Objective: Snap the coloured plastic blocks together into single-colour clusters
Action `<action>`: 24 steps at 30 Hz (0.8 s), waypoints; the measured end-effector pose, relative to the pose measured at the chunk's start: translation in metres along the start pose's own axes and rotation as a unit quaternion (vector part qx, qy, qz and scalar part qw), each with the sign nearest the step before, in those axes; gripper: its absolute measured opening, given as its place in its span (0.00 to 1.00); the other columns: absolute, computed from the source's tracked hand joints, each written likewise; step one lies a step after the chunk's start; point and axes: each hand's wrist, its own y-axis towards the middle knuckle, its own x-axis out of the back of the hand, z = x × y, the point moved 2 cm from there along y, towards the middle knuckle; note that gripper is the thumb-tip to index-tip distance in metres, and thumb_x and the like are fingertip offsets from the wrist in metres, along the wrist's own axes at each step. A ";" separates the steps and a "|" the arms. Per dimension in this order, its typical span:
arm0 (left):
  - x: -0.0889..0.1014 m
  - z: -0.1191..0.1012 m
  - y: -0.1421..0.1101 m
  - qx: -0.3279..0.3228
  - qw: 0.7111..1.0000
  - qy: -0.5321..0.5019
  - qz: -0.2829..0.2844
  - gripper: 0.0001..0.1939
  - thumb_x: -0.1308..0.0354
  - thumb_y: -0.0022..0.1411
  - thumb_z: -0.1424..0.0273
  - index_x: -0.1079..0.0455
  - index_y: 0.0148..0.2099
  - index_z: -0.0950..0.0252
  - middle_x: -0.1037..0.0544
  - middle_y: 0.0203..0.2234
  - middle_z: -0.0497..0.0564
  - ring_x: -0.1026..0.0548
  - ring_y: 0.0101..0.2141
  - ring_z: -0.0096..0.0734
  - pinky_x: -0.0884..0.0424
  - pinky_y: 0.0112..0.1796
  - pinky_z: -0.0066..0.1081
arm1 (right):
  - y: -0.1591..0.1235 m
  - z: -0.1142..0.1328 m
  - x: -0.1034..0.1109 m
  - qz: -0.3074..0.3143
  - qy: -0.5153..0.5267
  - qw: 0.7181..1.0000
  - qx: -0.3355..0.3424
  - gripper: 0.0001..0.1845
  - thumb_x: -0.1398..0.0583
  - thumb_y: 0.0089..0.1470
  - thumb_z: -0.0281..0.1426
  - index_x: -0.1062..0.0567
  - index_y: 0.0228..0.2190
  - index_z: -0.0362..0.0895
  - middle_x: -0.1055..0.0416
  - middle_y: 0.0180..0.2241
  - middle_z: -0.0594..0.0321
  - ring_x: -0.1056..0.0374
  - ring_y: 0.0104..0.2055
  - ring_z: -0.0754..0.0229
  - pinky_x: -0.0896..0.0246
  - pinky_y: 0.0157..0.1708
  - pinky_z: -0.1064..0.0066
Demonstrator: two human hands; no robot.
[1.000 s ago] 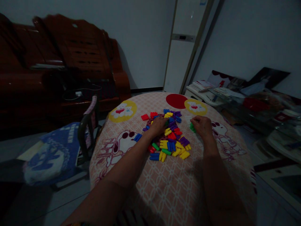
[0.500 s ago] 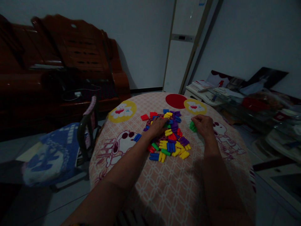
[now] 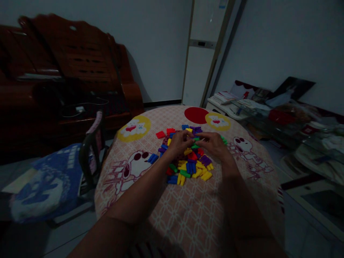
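Observation:
Over the pile, my left hand point(image 3: 180, 144) and my right hand point(image 3: 213, 143) face each other with their fingertips nearly meeting. A small green plastic building block point(image 3: 197, 139) shows between them, and the bent fingers of both hands close on it. Another green piece point(image 3: 195, 146) lies just below the fingertips. Around and under the hands spread loose blocks, with yellow ones point(image 3: 206, 176), blue ones point(image 3: 191, 167), purple ones point(image 3: 205, 160) and red ones point(image 3: 160, 134). Several green blocks point(image 3: 224, 140) sit apart, partly behind my right hand.
The round table point(image 3: 182, 215) wears a patterned cloth with cartoon figures. To the left stands a chair point(image 3: 91, 154) with a blue cloth, before a wooden sofa point(image 3: 80, 61). A cluttered glass table point(image 3: 258, 114) is at the right, and a tall white cabinet-like unit point(image 3: 199, 68) behind.
My right hand has moved left from the separate green blocks to the pile, meeting my left hand at a green block. The view has turned slightly to the right.

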 end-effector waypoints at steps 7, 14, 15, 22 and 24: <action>0.009 0.004 -0.002 0.064 0.997 0.024 -0.021 0.10 0.35 0.51 0.68 0.27 0.36 0.66 0.28 0.18 0.43 0.30 0.21 0.25 0.40 0.23 0.23 | -0.003 0.013 -0.026 0.066 -0.223 0.972 0.036 0.22 0.30 0.51 0.36 0.20 0.48 0.46 0.21 0.42 0.54 0.27 0.45 0.52 0.38 0.44 0.66; 0.003 0.000 -0.005 0.074 0.991 -0.107 0.021 0.12 0.38 0.55 0.68 0.28 0.41 0.67 0.24 0.22 0.45 0.25 0.23 0.27 0.30 0.27 0.25 | -0.002 0.001 -0.002 -0.003 -0.138 0.990 0.008 0.21 0.30 0.48 0.36 0.19 0.45 0.44 0.21 0.40 0.56 0.27 0.41 0.53 0.37 0.42 0.65; 0.004 0.001 -0.005 0.075 0.991 -0.110 0.019 0.11 0.38 0.55 0.68 0.28 0.41 0.67 0.24 0.23 0.45 0.25 0.23 0.27 0.29 0.28 0.26 | -0.003 -0.005 0.008 -0.029 -0.117 0.993 -0.004 0.21 0.31 0.48 0.36 0.19 0.45 0.44 0.21 0.38 0.57 0.27 0.39 0.54 0.36 0.41 0.65; 0.009 0.015 -0.002 0.092 0.988 -0.127 0.011 0.10 0.37 0.54 0.68 0.27 0.39 0.67 0.22 0.24 0.47 0.25 0.23 0.28 0.28 0.27 0.27 | -0.022 -0.070 0.071 -0.225 -0.066 0.964 -0.125 0.24 0.32 0.43 0.40 0.22 0.42 0.41 0.22 0.35 0.56 0.27 0.35 0.54 0.32 0.37 0.64; 0.010 0.017 -0.002 0.096 0.987 -0.130 0.005 0.10 0.37 0.54 0.69 0.27 0.39 0.68 0.22 0.25 0.48 0.25 0.23 0.28 0.27 0.28 0.27 | -0.028 -0.083 0.078 -0.239 -0.085 0.956 -0.144 0.22 0.32 0.41 0.41 0.22 0.38 0.42 0.22 0.34 0.56 0.27 0.36 0.53 0.32 0.39 0.62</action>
